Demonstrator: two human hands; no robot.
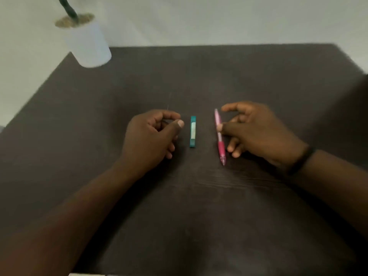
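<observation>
The right hand (256,132) lies low over the table (219,76) with the fingers loosely spread. The thumb tip rests on the barrel of a pink pen (221,145), the forefinger stretches out above and clear of the pen, and the remaining fingers curl just to the right of the grip section. No finger wraps the barrel. The pen lies flat on the table, tip toward the person, clip end pointing away. A black band (302,160) sits on the right wrist. The left hand (153,136) rests on the table well to the left of the pen, fingers curled inward, thumb tip brought close to the forefinger tip. Whether anything is pinched between them cannot be determined, as the frame is too blurred there. Between the two hands, untouched, lies a small teal case (192,131), set roughly parallel to the pen and just beside the left thumb. The case carries a pale label along its top face; its print is too blurred to read. No writing is legible on the pen. At the far left corner of the table stands a white pot (87,44) holding a dark green stem (67,6).
</observation>
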